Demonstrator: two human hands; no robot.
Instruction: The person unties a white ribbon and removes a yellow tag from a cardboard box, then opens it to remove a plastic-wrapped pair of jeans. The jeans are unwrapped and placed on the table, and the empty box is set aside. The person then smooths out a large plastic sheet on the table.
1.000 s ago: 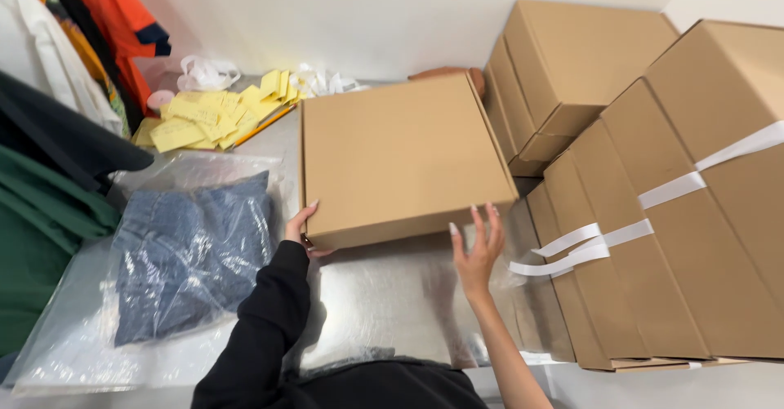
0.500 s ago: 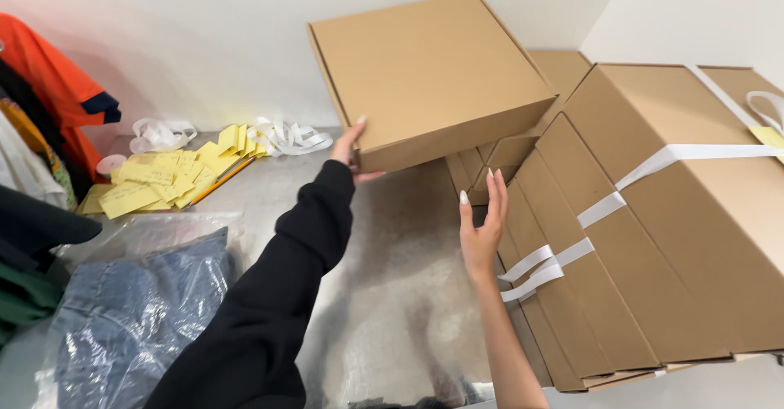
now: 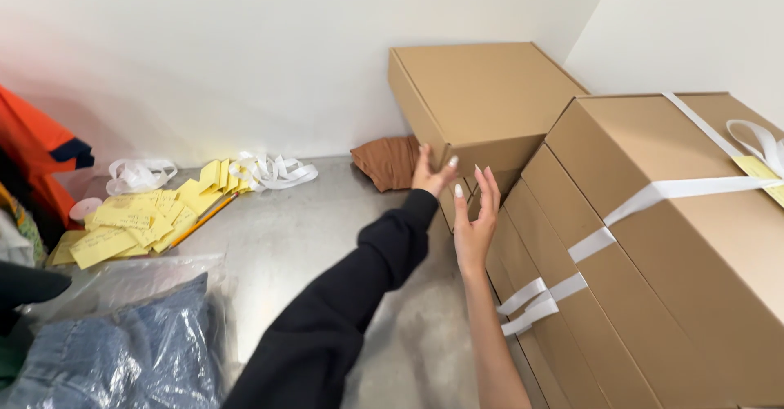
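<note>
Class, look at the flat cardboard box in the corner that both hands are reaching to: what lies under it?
The cardboard box rests on another brown box, only partly visible below it. The left hand and right hand cover much of that edge. A brown cloth lies beside it; how far underneath is hidden.

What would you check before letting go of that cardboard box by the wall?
1. Box resting on the stack beneath: cannot tell, its underside is hidden.
2. Left hand on the box's front edge: ok.
3. Right hand open and close below the box: ok, though contact is unclear.
4. Box lid closed flat: ok.
5. Brown cloth beside the box, not visibly trapped: ok.
6. Strapped boxes at the right leaning but packed together: ok.
</note>
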